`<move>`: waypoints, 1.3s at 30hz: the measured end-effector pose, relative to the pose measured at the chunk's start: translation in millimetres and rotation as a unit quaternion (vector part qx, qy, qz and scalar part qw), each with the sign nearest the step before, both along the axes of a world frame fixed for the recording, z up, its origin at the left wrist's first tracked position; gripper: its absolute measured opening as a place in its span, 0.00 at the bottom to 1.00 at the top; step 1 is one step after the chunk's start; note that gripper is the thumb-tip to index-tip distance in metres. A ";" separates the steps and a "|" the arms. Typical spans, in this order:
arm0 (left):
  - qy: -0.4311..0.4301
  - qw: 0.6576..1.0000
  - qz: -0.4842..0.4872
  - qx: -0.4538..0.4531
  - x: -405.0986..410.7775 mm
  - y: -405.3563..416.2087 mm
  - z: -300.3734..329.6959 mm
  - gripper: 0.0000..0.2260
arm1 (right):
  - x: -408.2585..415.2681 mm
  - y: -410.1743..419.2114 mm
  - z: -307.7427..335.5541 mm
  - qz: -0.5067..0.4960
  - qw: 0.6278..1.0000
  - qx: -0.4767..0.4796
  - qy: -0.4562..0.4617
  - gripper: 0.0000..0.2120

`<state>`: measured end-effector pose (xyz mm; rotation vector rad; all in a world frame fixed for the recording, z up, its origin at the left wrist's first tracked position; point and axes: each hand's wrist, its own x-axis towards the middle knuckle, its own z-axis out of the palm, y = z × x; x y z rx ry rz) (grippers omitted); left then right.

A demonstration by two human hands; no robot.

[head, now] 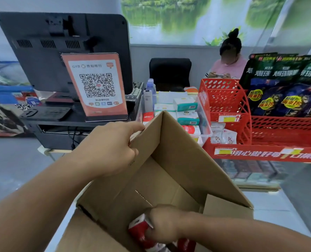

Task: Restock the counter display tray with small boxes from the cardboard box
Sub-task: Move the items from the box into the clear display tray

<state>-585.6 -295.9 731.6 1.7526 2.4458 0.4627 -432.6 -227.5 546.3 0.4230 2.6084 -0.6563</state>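
A large open cardboard box [169, 171] stands in front of me against the counter. My left hand [112, 144] grips the top edge of its tall left flap. My right hand [163, 224] is down inside the box, closed around a small red and white box [138, 230]; more red boxes [186, 244] lie beside it at the bottom. Behind the far flap sits the clear plastic display tray [206, 130], which holds small green, white and red boxes [186, 104].
A red mesh rack [227, 99] with dark snack bags [285, 91] stands right of the tray. Left of it are a black monitor back [65, 51] and an orange QR code sign [96, 86]. A seated person [227, 62] is behind the counter.
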 end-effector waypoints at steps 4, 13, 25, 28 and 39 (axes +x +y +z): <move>-0.001 1.000 -0.008 -0.007 -8.0 -4.7 -3.6 0.24 | 2.0 18.0 26.6 -0.048 0.995 -0.082 -0.010 0.15; 0.019 0.999 0.029 -0.011 -31.3 -28.4 -17.6 0.24 | 26.4 101.4 155.8 -0.153 0.962 -0.180 0.135 0.05; 0.016 0.995 0.097 -0.016 -36.9 -31.7 -15.1 0.26 | -57.4 250.5 123.3 -0.258 0.930 0.147 0.217 0.14; 0.011 0.994 0.109 -0.013 -37.7 -30.2 -16.6 0.26 | -88.9 250.7 104.2 -0.288 0.923 0.103 0.234 0.16; 0.026 0.985 0.171 -0.015 -40.1 -31.3 -23.2 0.26 | -201.1 260.0 49.2 -0.411 0.882 -0.031 0.231 0.15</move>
